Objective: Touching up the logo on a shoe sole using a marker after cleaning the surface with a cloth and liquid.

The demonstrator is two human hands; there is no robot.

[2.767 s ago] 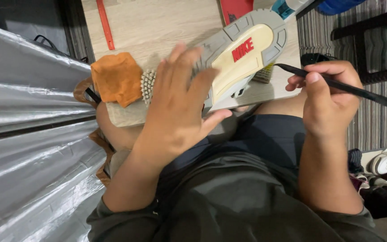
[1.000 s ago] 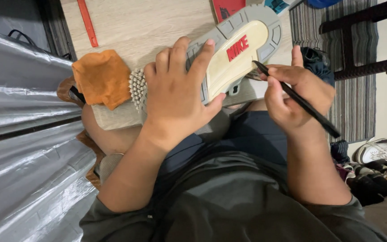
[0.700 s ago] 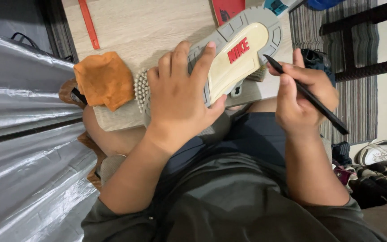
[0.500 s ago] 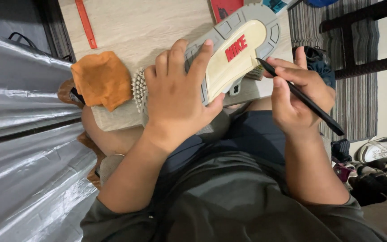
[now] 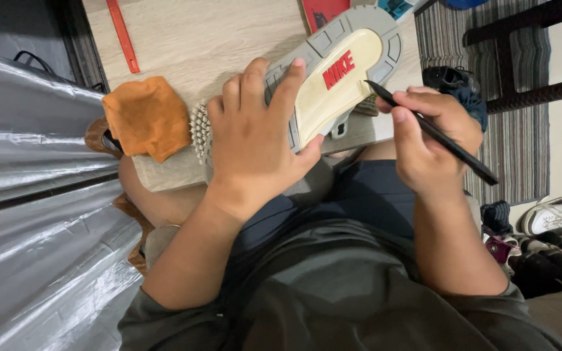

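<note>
My left hand (image 5: 255, 136) grips a shoe (image 5: 346, 65) turned sole-up over my lap; the sole is grey at the rim with a cream middle and a red mark. My right hand (image 5: 434, 140) holds a thin black brush or pen (image 5: 437, 133) like a pencil. Its tip points at the right side of the sole, just off the cream part. Most of the shoe's upper is hidden behind my left hand.
An orange cloth (image 5: 146, 117) lies on a light wooden board (image 5: 196, 39) next to a spiky grey brush (image 5: 200, 127). A red ruler (image 5: 123, 36) rests further back. Silver sheeting (image 5: 34, 214) fills the left. Shoes (image 5: 554, 218) and a striped rug (image 5: 450, 39) sit at the right.
My right hand has brought the black tool from away at the right in to the sole's edge, with small shifts of the tip since. My left hand keeps its hold on the shoe.
</note>
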